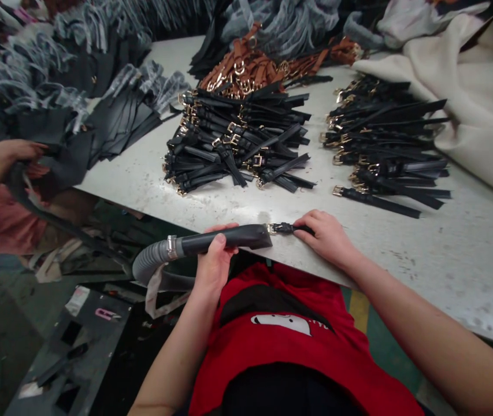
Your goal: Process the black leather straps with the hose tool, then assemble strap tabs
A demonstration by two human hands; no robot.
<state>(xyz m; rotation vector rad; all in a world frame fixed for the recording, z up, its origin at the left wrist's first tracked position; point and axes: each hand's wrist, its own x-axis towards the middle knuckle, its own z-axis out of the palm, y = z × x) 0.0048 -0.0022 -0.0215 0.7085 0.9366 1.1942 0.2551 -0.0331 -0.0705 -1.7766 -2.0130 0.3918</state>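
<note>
My left hand (218,257) is closed around a black hose nozzle (246,236), which joins a grey corrugated hose (145,259) at a metal clamp (171,247). The nozzle's flat mouth points right, close to the gold buckle of a short black strap (281,228). My right hand (326,238) pinches the strap's other end just above the table's front edge. Behind the nozzle lies a large pile of black buckled straps (233,138). To the right is a second group of similar black straps (389,150).
Brown buckled straps (246,69) lie behind the black pile. At left, another person's hand (21,153) is by stacked black pieces (120,124). Cream fabric (475,86) covers the table's right back. A dark box (73,346) stands below at the left.
</note>
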